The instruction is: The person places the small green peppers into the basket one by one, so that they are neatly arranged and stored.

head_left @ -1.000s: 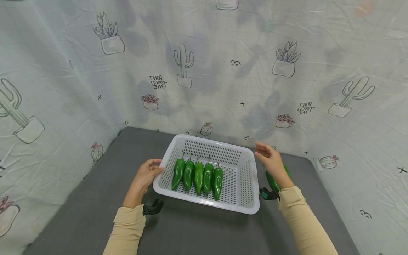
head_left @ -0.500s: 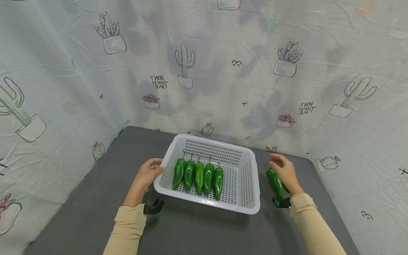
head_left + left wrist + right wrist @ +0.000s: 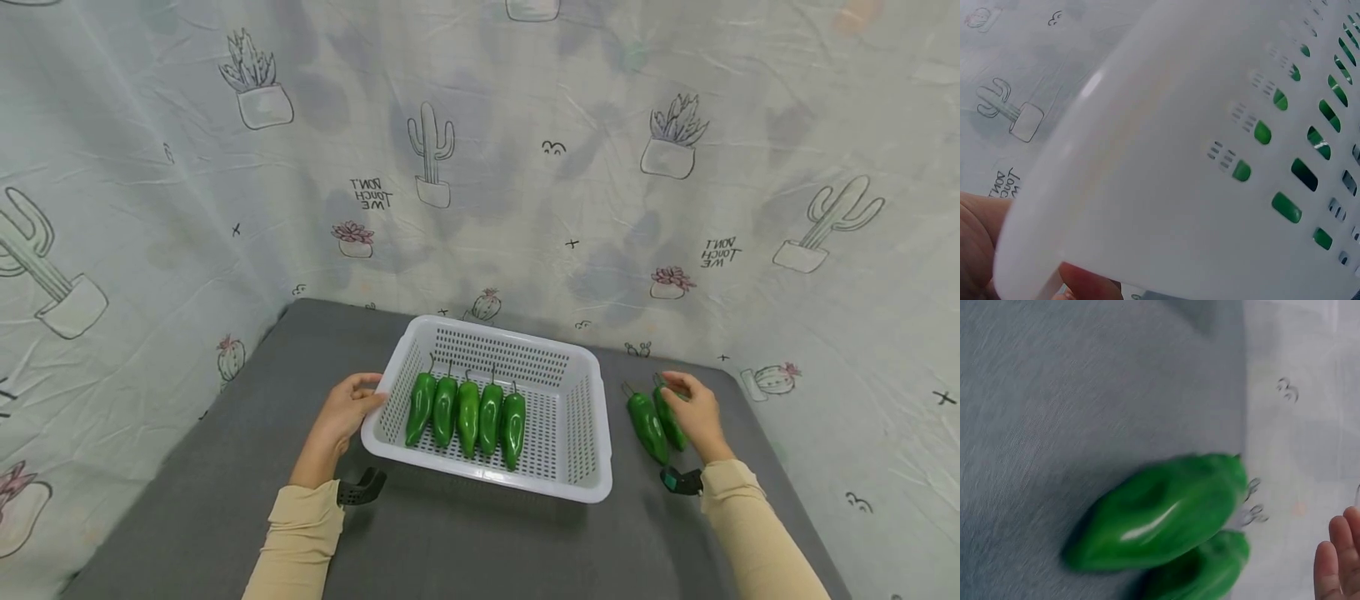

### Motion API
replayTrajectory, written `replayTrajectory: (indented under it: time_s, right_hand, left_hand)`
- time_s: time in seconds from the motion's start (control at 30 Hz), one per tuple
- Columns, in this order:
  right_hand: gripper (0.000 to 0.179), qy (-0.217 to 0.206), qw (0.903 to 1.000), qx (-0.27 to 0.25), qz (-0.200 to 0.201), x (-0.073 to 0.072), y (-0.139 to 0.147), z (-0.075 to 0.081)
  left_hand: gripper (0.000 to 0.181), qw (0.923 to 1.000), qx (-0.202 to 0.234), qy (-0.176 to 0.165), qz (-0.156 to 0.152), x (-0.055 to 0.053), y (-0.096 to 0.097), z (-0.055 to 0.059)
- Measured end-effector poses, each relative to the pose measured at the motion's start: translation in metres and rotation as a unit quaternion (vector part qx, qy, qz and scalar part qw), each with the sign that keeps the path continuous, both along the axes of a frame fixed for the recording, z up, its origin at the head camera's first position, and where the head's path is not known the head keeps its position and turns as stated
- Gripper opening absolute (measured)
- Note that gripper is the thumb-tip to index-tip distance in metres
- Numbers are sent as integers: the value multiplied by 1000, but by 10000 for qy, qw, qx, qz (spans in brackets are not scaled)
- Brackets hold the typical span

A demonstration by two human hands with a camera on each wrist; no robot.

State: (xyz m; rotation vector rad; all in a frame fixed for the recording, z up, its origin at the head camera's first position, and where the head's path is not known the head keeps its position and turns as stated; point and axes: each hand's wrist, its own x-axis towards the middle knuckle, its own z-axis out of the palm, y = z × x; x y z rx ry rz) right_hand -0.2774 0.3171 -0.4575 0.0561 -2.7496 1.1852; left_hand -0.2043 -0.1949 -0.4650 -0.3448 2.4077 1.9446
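Observation:
A white perforated plastic basket stands on the grey table with several green peppers lying side by side in its left part. My left hand grips the basket's left rim, thumb and fingers around its edge; the basket wall fills the left wrist view. Right of the basket lie two more peppers, a nearer one and a farther-right one. My right hand is over the farther-right pepper, partly covering it, its fingers loosely bent. In the right wrist view its fingers appear apart from both peppers.
The grey table extends in front of the basket and to its left. A pale cloth printed with cacti hangs behind the table and along both sides. Dark straps with cameras sit on both wrists.
My right hand has moved from beside the basket's right rim rightward over the loose peppers, uncovering the nearer one. The left hand and basket have stayed in place.

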Motion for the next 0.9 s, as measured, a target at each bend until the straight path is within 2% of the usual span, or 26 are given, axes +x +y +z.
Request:
replayTrajectory:
  time_s: [0.2,0.37,0.6,0.9]
  right_hand:
    - [41,-337,9980,491,-199,-1,11,-11]
    - [41,-687,9937,881,-7,-1,22,-21]
    - [45,-1002,9916,792,182,-5,37,-33]
    - [49,-1085,9892,945,284,-12,42,-37]
  left_hand:
    - [44,10000,1,31,13,-1,0,-2]
    - [43,10000,7,52,12,1,0,-1]
    - [43,10000,26,50,-1,2,0,1]
    - [43,10000,55,29,40,2,1,0]
